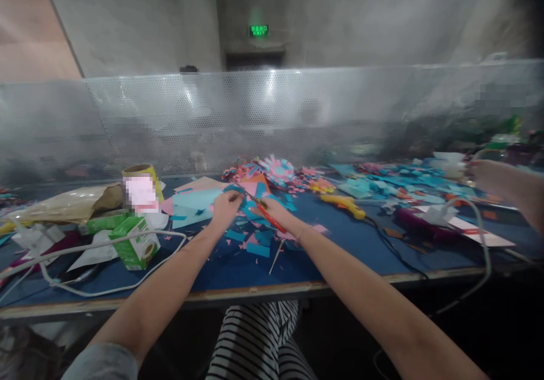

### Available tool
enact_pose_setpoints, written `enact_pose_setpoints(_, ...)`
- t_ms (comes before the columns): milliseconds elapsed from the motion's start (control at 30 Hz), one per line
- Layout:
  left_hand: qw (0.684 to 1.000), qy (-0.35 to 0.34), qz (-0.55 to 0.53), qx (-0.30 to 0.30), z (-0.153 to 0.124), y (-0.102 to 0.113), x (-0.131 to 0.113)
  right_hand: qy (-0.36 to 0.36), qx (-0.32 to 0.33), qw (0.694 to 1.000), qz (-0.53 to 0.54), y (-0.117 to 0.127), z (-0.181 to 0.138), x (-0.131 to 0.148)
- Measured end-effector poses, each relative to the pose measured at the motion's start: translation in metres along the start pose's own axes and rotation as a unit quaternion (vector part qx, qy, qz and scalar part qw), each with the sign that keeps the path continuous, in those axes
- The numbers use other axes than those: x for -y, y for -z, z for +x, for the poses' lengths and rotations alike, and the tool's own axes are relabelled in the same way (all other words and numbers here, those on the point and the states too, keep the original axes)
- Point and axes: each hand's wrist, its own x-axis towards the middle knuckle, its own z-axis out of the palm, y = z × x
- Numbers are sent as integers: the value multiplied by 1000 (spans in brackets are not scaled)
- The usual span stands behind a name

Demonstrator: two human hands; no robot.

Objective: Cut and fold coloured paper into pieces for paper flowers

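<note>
My right hand (278, 212) is closed round a pair of scissors (270, 219) with red handles, blades pointing up and left. Close beside it, my left hand (227, 205) pinches a small dark teal piece of paper (233, 188) by the blade tips. Whether the blades touch the paper is too blurred to tell. Sheets of light blue paper (193, 204) lie left of my left hand. Below both hands are scattered teal and pink scraps, including a teal strip (258, 249), and a thin stick (276, 257).
A yellow glue gun (345, 204) trails its dark cable to the right. On the left stand a green-and-white box (135, 243), a tape roll (140, 190) and white cords. Heaps of paper pieces line the perforated divider (238, 102). Another person's arm (505, 184) reaches in at right.
</note>
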Motion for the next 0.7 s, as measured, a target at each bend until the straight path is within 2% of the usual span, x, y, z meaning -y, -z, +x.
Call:
enact_pose_setpoints(267, 998, 33, -48, 14, -1, 1, -2, -16, 5, 999, -31, 5, -2, 8)
enact_pose_setpoints(433, 995, 54, -80, 12, 0, -1, 0, -21, -16, 999, -37, 6, 0, 3)
enact_pose_setpoints(600, 997, 39, -65, 14, 0, -1, 2, -22, -45, 999, -17, 3, 3, -4)
enact_pose_setpoints(700, 1000, -3, -10, 11, 0, 0, 1, -42, -60, 997, 34, 1, 5, -6)
